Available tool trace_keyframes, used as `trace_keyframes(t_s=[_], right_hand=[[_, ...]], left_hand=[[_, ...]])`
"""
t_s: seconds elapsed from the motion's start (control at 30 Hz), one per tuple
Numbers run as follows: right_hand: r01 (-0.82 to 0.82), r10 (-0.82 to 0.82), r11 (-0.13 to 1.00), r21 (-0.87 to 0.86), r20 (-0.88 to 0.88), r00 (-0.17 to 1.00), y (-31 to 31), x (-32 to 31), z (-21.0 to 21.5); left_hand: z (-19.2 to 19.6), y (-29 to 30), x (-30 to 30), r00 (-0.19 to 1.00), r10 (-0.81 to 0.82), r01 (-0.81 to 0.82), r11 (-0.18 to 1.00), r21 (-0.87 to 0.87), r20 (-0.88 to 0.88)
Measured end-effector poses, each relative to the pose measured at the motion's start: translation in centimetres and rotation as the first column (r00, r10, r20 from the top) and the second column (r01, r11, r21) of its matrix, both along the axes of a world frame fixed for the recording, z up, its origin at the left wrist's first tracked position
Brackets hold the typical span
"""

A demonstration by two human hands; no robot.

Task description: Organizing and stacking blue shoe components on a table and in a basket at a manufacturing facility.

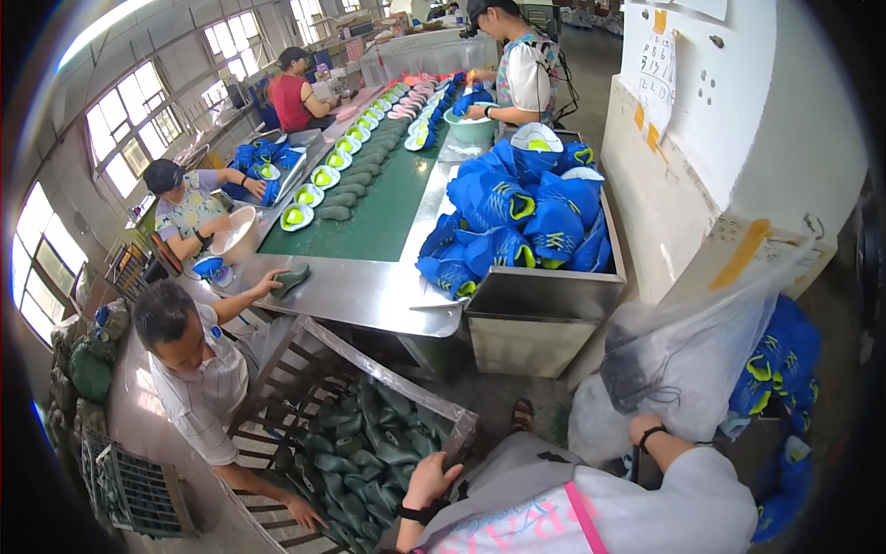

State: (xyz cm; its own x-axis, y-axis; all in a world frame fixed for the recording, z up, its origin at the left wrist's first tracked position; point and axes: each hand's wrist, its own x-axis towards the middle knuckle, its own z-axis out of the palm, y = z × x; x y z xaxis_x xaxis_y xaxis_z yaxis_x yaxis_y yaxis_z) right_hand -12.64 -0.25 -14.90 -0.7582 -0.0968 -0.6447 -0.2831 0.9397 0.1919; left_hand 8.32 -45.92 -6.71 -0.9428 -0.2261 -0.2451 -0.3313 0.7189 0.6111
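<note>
My left hand (432, 480), with a black band at its wrist, is beside the near side of a slatted crate (346, 343). Its fingers are apart and nothing shows in them. Dark green shoe lasts (369, 452) fill the crate. My right hand (648, 430) has its fingers curled at a large clear plastic bag (637, 355), gripping its film; part of the fingers is hidden. Blue shoe uppers (780, 360) with yellow-green linings show at the bag's right. More blue uppers (526, 203) lie heaped in a metal bin (544, 291) ahead of me.
A green conveyor (388, 222) carries rows of lasts and uppers. At the left, a co-worker (189, 360) touches a last (291, 280) on the metal table end and reaches into the crate. Other workers line the conveyor. A white pillar (711, 138) stands at the right.
</note>
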Motion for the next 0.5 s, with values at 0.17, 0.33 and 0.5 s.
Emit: trace_keyframes(t_s=[0.17,0.33,0.5], right_hand=[[0.006,-0.005,1.000,-0.023,0.019,1.000,-1.0,-0.4,1.2],[0.014,-0.014,1.000,-0.018,-0.018,1.000,0.0,0.1,-0.1],[0.032,-0.034,0.998,-0.047,-0.053,0.998,-0.5,0.2,0.6]], left_hand=[[-2.3,0.1,1.4,0.998,0.053,-0.051,0.997,-0.060,0.043],[-2.9,0.2,1.4,0.991,0.131,-0.134,0.966,-0.222,-0.031],[-3.8,1.3,0.9,0.989,0.146,-0.143,0.831,-0.537,-0.038]])
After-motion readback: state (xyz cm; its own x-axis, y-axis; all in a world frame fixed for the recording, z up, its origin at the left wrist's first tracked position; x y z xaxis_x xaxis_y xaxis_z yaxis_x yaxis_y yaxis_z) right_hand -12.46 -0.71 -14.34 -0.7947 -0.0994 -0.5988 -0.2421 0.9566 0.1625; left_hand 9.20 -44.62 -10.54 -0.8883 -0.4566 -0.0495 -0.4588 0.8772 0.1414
